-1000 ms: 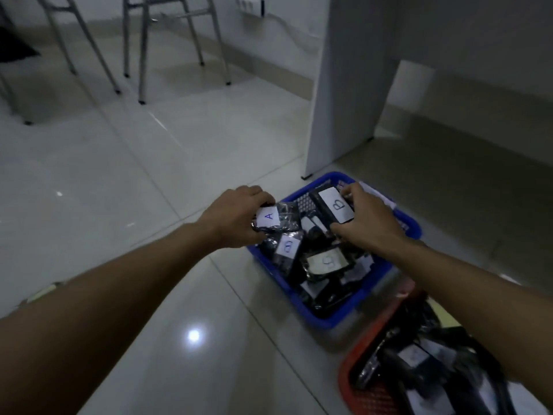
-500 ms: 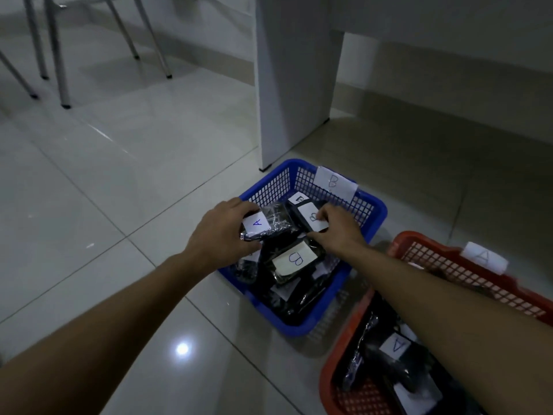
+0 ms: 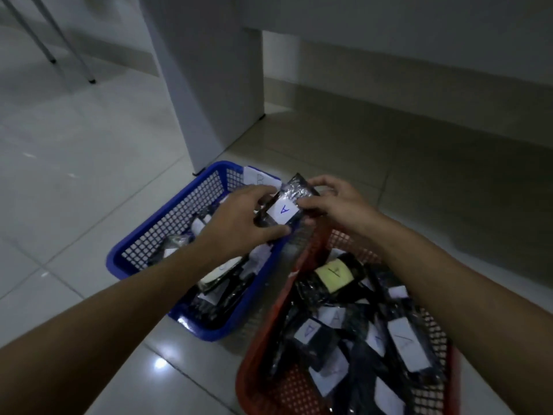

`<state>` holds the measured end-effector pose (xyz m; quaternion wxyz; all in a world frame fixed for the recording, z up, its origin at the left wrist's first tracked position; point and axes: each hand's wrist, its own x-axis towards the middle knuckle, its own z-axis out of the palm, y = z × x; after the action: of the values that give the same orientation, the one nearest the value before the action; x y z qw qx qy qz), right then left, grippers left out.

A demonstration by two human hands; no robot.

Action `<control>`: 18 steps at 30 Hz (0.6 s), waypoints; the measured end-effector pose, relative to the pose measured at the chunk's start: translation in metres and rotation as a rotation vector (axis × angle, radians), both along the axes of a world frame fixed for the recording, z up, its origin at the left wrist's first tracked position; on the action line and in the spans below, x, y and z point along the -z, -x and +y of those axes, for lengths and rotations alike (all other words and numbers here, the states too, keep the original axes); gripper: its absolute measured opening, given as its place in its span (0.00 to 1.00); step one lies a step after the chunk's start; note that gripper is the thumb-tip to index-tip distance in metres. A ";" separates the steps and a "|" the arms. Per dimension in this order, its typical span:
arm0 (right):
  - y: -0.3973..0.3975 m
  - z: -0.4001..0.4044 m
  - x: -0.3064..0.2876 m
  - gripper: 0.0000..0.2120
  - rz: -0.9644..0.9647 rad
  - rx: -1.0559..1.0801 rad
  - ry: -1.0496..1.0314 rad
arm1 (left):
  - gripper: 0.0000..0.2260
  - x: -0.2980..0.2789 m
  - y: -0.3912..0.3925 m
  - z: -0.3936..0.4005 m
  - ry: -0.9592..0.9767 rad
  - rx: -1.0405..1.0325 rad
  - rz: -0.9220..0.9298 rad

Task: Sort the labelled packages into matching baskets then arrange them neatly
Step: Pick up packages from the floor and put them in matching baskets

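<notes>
Above the gap between two baskets on the tiled floor (image 3: 89,181), both hands hold one black, plastic-wrapped package (image 3: 285,206) bearing a white label with a blue letter A. The left hand (image 3: 239,224) has its grip clamped on the package's near and left edges, fingers curled over the top and thumb along the lower edge. The right hand (image 3: 332,202) pinches the package's right side, with its fingers arched over the far end and the thumb touching the label's corner. The package sits tilted, lifted clear of both baskets, over the blue basket's right rim.

The blue basket (image 3: 167,232) stands to the left, with a white tag on its far wall marked B, partly hidden, and several dark packages inside. The red basket (image 3: 287,384) stands just beside it on the right, filled with dark packages carrying A labels, one of them yellow (image 3: 333,274). A white furniture panel (image 3: 215,85) rises behind the baskets.
</notes>
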<state>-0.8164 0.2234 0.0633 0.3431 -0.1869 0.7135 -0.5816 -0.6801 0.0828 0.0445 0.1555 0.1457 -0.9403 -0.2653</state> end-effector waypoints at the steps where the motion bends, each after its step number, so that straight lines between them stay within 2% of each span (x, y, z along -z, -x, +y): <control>1: 0.005 0.010 -0.003 0.17 0.031 0.054 0.008 | 0.32 0.002 0.005 0.005 -0.030 0.017 0.012; 4: 0.019 0.045 -0.007 0.18 0.126 0.178 0.000 | 0.27 0.009 0.016 0.019 -0.016 0.084 -0.010; 10: 0.021 0.112 0.019 0.16 0.134 0.477 -0.140 | 0.23 0.022 0.043 0.042 0.033 0.210 -0.159; 18: 0.002 0.138 0.042 0.15 0.246 0.397 -0.509 | 0.22 0.032 0.051 0.061 0.107 0.301 -0.292</control>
<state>-0.8188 0.3611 0.0215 0.1701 -0.0218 0.8942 -0.4136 -0.7312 0.1440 0.0125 -0.0163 0.0321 -0.9768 -0.2112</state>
